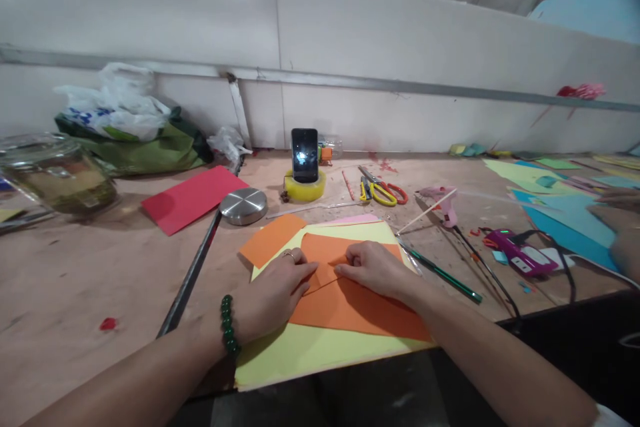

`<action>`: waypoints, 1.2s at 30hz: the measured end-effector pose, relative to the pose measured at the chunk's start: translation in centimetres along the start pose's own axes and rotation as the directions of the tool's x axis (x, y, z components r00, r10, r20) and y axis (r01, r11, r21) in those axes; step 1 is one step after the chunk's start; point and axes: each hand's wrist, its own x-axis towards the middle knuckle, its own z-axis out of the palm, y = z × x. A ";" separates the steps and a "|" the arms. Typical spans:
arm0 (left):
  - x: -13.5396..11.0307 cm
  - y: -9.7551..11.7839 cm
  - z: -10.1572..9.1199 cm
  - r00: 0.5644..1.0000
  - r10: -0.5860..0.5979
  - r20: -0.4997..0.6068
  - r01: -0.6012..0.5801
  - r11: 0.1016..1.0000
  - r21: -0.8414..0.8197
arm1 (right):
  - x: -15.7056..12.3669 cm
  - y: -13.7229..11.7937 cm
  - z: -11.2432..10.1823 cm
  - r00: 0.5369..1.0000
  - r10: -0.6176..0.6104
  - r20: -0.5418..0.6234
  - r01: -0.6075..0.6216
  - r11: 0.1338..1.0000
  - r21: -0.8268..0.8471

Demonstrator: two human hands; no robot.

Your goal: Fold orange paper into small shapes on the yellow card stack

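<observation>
Orange paper [355,313] sits pinched in the right fingers [351,271], while the left fingers [302,271], narrowly parted, touch it.

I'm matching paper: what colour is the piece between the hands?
Orange paper, clearest in the head view.

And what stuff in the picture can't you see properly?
All in the head view:
Orange paper: left hand and right hand cover parts.
Phone screen: what it shows is too small to make out.
Jar: cut off by the left edge.
Other person's hand: blurred, cut off by the right edge.
</observation>
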 end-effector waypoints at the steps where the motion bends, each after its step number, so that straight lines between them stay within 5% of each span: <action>1: 0.0 0.0 0.0 1.000 0.008 0.003 -0.008 1.000 0.006 | 0.0 0.0 0.0 1.000 -0.002 0.001 0.002 1.000 -0.002; 12: -0.3 0.0 0.4 0.998 0.060 -0.036 -0.057 0.995 0.076 | 0.0 0.1 -0.1 1.000 0.001 0.016 -0.001 1.000 -0.006; 19: -0.6 0.9 0.2 0.997 0.066 0.047 -0.076 0.955 0.288 | -0.3 -0.1 -0.4 0.998 0.029 0.064 -0.032 0.998 0.048; 26: -1.0 1.5 -0.1 0.995 0.088 0.053 -0.100 0.949 0.299 | -0.3 -0.1 -0.4 0.997 0.020 0.070 -0.025 0.998 0.064; 32: -1.5 2.9 0.1 0.986 0.070 0.154 -0.141 0.844 0.518 | -0.2 0.0 -0.3 0.997 0.016 0.072 -0.020 0.998 0.062; 36: -2.0 3.5 -0.2 0.970 0.137 0.199 -0.220 0.844 0.490 | -0.1 0.2 -0.1 0.998 -0.009 0.063 0.006 0.999 0.053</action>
